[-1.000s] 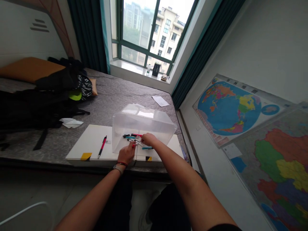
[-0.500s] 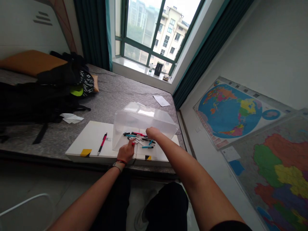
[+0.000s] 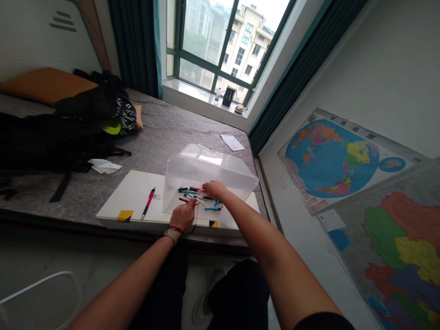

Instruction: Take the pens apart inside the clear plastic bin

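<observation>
Several pens and markers [image 3: 213,209] in black, teal, red and white lie in a loose pile inside a tipped clear plastic box [image 3: 213,172]. My left hand [image 3: 183,216] is at the near side of the pile, its fingers closed on a red pen [image 3: 187,201] with a dark end. Over the back of the pile, my right hand [image 3: 216,189] reaches in with its fingers curled down. Its fingertips are beside another red pen [image 3: 197,189]; whether they grip anything is hidden. A red and black pen [image 3: 148,203] lies apart on the left white box [image 3: 127,195].
The white boxes rest on a grey mattress [image 3: 165,123]. A black bag [image 3: 48,142] and a crumpled tissue [image 3: 105,166] lie to the left, a white sheet of paper [image 3: 233,142] beyond the clear box. Wall maps [image 3: 333,156] hang at right.
My right hand has shifted slightly left over the pile. At my left hand, the red pen now lies more sideways, its dark end pointing left. The view has moved slightly.
</observation>
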### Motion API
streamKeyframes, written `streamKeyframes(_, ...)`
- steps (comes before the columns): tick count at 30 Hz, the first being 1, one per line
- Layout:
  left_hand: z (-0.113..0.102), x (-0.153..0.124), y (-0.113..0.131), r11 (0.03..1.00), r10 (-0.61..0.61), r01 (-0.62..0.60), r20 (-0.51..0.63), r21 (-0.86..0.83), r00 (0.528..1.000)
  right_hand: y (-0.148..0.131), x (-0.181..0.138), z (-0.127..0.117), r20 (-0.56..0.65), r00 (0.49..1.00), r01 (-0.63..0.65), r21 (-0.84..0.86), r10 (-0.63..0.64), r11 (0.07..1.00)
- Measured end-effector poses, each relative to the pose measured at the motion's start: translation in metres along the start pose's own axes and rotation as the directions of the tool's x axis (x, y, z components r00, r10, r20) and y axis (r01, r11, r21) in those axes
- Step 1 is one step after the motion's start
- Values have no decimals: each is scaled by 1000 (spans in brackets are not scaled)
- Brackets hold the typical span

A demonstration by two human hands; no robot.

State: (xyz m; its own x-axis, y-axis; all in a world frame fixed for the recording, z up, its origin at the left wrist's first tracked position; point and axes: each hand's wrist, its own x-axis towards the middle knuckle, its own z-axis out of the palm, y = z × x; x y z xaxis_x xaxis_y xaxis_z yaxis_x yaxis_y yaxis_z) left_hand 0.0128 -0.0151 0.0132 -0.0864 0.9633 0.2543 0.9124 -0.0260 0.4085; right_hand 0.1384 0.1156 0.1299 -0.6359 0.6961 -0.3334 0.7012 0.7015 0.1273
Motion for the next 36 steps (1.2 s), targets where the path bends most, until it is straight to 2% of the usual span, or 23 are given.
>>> streamKeyframes(8,-1,1,0,1000,7,-7,7,-16,1000,-27,10,16,-13,999,30,23,-29,999)
streamKeyframes(13,-1,0,0,1000,29,-29,-4,-6,1000,-26,12,22,-39,999,22,35,-21,999)
streamKeyframes(21,0,0,0,999,35,-35,11,-2,999,-18,-5,15,-102,994,49,37,-45,998)
streamKeyframes(29,2,0,-2,999,40,-40,-8,1,999,-21,3,21,-29,999,41,39,-40,998)
streamKeyframes(36,1,0,-2,999,52,-52,-23,17,998,-23,10,26,9,1000,-15,68,14,998)
